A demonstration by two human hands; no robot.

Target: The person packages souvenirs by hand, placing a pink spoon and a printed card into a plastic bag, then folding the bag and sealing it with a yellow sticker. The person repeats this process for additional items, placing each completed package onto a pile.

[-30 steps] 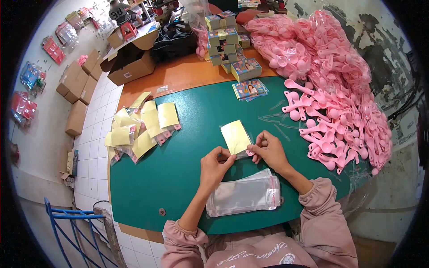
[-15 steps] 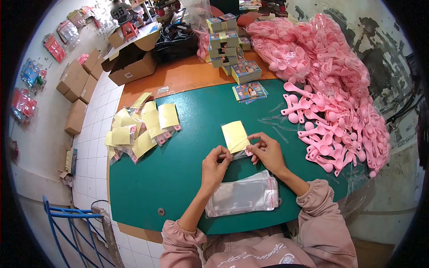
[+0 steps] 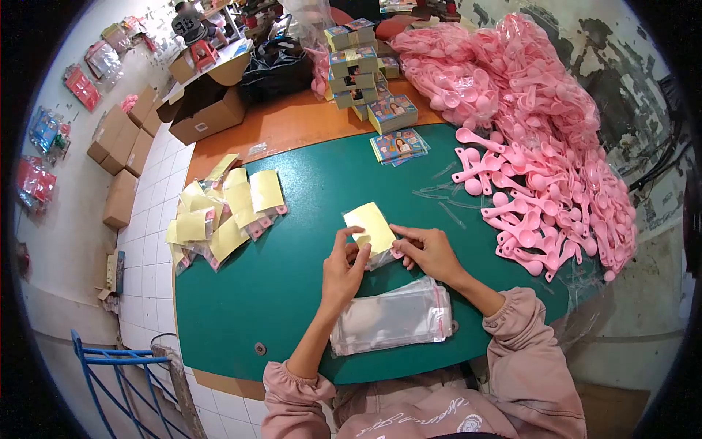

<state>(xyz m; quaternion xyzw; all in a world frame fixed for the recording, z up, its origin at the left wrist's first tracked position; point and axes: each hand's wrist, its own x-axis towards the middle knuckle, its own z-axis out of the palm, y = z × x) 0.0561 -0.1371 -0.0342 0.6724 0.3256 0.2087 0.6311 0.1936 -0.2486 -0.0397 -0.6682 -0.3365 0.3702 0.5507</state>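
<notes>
yellow-backed packet (image 3: 371, 227): between your hands, beyond clear bags (image 3: 391, 318) near front edge of green tabletop (image 3: 234, 314) | left hand (image 3: 344, 267): fingers parted, at its left side | right hand (image 3: 431, 252): pinching lower-right corner

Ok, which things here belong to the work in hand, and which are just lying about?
Part of it, likely:
yellow-backed packet at the right hand
packet pile
clear bags
pink spoons
picture cards

Probably just lying about:
open carton
black bag
blue metal frame

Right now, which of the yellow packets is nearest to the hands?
The single packet between the left hand and the right hand, just beyond the clear bags. The others lie in a pile at left.
</notes>
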